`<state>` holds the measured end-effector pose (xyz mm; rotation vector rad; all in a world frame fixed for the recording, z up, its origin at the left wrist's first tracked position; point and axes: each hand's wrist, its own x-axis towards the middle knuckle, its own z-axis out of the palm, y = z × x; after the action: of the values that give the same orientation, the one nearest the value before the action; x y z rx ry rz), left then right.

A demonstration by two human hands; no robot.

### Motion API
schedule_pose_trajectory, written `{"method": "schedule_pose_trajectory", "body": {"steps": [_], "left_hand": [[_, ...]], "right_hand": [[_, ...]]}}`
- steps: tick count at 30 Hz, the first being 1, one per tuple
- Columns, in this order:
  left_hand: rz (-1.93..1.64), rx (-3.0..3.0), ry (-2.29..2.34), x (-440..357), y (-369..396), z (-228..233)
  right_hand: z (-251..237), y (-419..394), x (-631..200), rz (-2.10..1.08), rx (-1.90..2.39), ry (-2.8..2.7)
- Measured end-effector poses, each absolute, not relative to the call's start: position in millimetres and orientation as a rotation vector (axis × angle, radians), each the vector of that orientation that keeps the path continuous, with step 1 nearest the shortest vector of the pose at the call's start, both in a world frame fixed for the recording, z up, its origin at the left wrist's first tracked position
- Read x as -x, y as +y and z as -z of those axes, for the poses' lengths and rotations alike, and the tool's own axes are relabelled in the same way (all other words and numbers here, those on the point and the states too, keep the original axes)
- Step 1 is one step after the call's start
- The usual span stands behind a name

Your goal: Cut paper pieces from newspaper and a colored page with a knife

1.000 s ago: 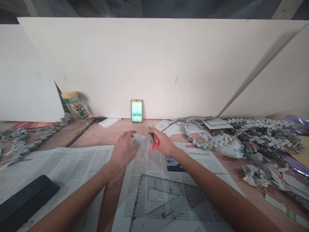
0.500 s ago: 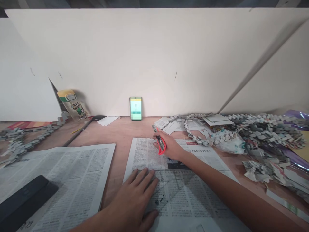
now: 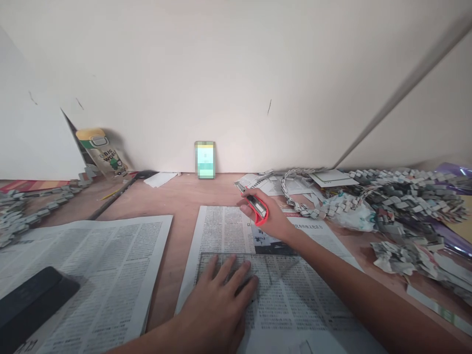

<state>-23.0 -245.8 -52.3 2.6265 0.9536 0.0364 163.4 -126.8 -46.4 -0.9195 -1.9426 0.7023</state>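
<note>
My right hand [image 3: 273, 214] is closed around a red utility knife [image 3: 260, 209], its metal tip pointing up and to the left, above the far part of a newspaper sheet [image 3: 217, 221]. Whether the knife touches the paper I cannot tell. Lower down, my left hand [image 3: 224, 292] lies flat with fingers apart on a clear, see-through plate [image 3: 265, 268] that rests on the same newspaper. The newspaper print shows through the plate, and its near edge is hard to make out.
Another newspaper stack [image 3: 121, 255] lies left, with a dark case [image 3: 40, 300] on it. A phone [image 3: 205, 160] leans on the white board [image 3: 236, 73] behind. Folded-paper chains [image 3: 401, 196] and crumpled paper [image 3: 391, 255] fill the right. A bottle [image 3: 103, 152] stands back left.
My left hand has shifted to the right on the clear plate. My right hand has moved slightly right with the knife, and the view has tilted down a little.
</note>
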Motion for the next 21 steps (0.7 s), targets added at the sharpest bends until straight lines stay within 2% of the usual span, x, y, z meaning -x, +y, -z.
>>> {"method": "schedule_pose_trajectory", "body": {"steps": [21], "left_hand": [[-0.086, -2.833, 0.996, 31, -249, 60]], "right_hand": [[18, -136, -167, -0.896, 0.741, -1.741]]}}
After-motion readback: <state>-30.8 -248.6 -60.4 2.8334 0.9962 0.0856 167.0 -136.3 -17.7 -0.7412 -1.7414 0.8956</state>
